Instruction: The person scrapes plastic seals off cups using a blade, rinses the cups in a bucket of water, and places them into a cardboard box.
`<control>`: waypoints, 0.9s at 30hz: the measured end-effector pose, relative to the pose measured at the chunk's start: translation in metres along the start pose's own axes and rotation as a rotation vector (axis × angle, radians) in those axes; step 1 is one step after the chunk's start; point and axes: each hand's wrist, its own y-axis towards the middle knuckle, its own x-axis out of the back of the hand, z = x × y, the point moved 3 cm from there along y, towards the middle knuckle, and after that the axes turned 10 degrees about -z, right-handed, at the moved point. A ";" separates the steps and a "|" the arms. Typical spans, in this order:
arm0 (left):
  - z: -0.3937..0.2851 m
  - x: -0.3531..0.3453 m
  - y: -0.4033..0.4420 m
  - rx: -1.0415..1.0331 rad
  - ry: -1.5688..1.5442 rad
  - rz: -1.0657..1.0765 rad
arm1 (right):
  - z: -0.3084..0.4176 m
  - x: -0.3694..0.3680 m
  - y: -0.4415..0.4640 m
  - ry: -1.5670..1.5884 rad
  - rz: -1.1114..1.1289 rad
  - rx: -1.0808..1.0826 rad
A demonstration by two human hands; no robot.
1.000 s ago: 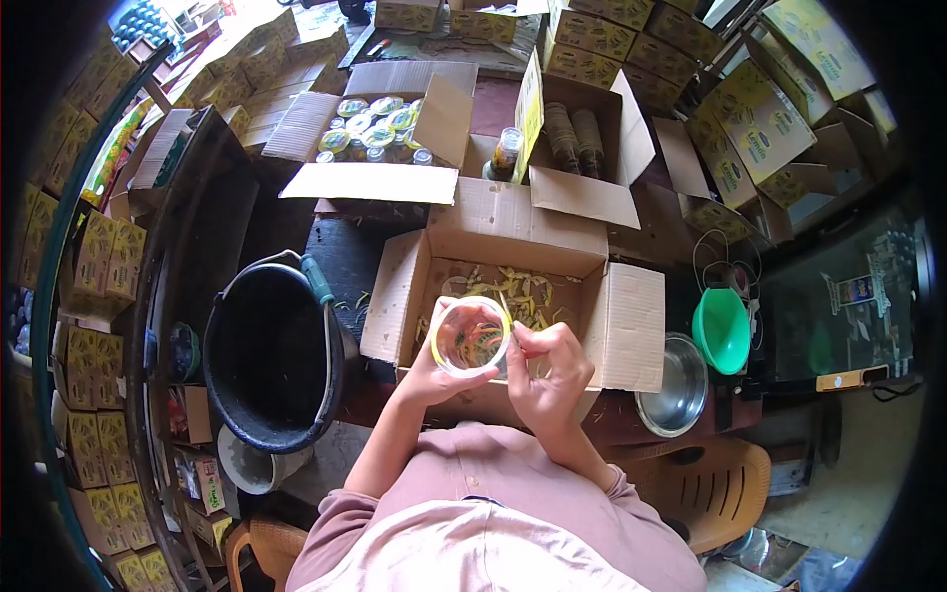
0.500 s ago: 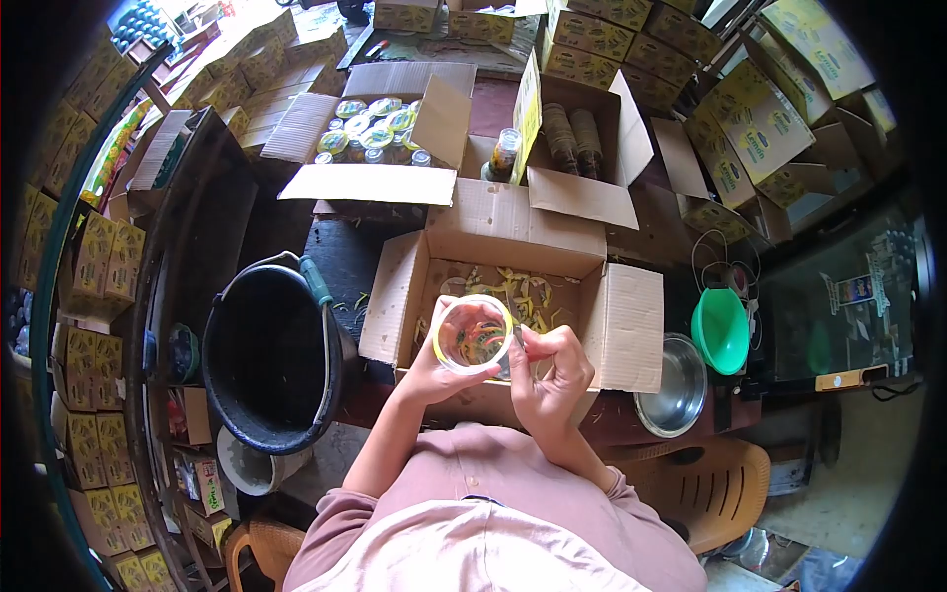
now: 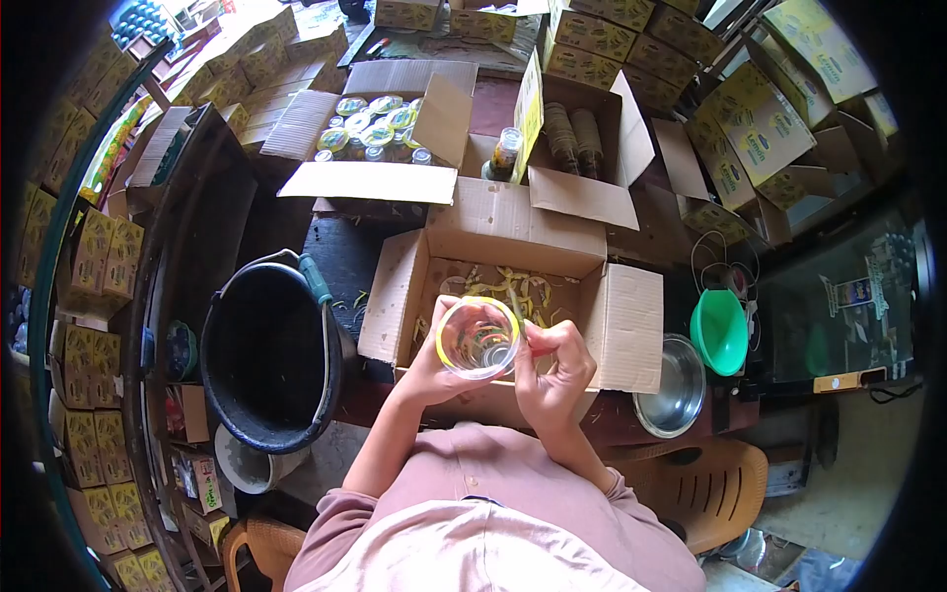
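A clear plastic cup with a yellow rim [image 3: 479, 338] is tilted with its mouth toward me, over the near side of an open cardboard box [image 3: 518, 222]. My left hand [image 3: 431, 370] is wrapped round the cup's left side and underside. At the cup's right rim, my right hand [image 3: 554, 375] pinches a small, thin, dark item, too small to name. Yellowish strips [image 3: 533, 294] lie scattered on the bottom of the box behind the cup.
A large black bucket [image 3: 268, 360] stands left of the box. On the right are a metal bowl [image 3: 674, 387] and a green basin [image 3: 723, 331]. Behind are a carton of lidded cups [image 3: 373, 128] and a carton of stacked cups [image 3: 574, 138].
The cup has turned slightly in my left hand, so its round bottom now shows inside the rim. My right hand has stayed beside the rim with only a small finger shift.
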 end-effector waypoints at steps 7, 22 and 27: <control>-0.006 -0.001 0.005 0.043 0.008 -0.022 | 0.001 0.004 0.000 0.024 -0.005 -0.090; -0.005 0.002 0.001 0.005 0.047 0.082 | -0.005 0.001 0.005 -0.034 0.004 -0.029; -0.005 0.005 0.003 0.119 -0.181 0.023 | -0.022 0.005 0.004 0.227 0.036 -0.251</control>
